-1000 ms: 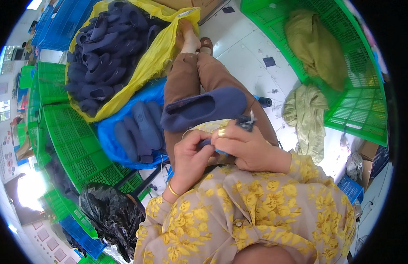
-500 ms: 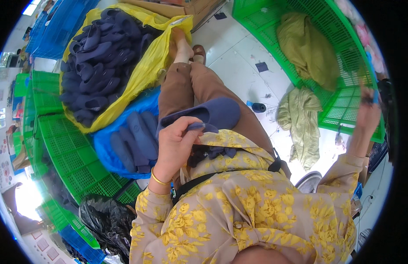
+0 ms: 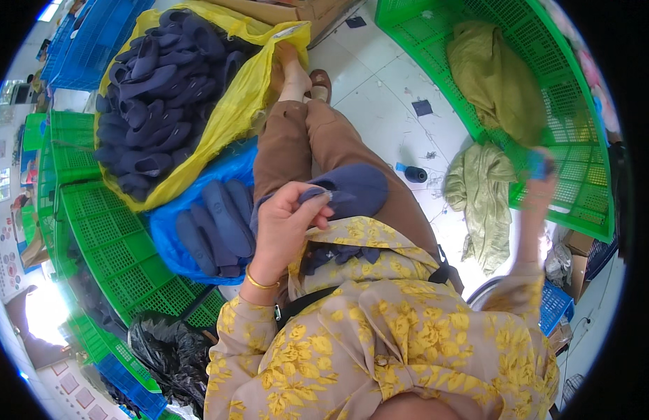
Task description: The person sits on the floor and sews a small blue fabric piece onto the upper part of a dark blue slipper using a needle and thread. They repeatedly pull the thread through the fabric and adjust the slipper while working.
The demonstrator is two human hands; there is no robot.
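Note:
Above my lap, my left hand [image 3: 289,220] is closed on a navy-blue slipper [image 3: 363,190], its thumb and fingers pinching the opening's edge. The slipper's rounded toe points right over my thigh, and its heel end is partly hidden behind the hand. Out to the right, smeared by motion, my right hand [image 3: 538,199] is raised in front of the green crate's near wall. A small blue thing [image 3: 541,166] shows at its fingertips; its kind is too blurred to make out. Dark navy scraps [image 3: 342,257] lie in the folded-up front of my flowered top.
A yellow sack [image 3: 230,119] full of navy slippers stands far left, beside a blue bag [image 3: 167,245] with several more slippers. Green crates [image 3: 100,245] line the left. At right are a green crate [image 3: 422,56], olive cloth [image 3: 482,203] and a dark thread spool [image 3: 415,173].
My right hand has swung inward from the far right, with the small blue thing moving along. The left hand has shifted slightly to the right and up on the slipper, which has tilted.

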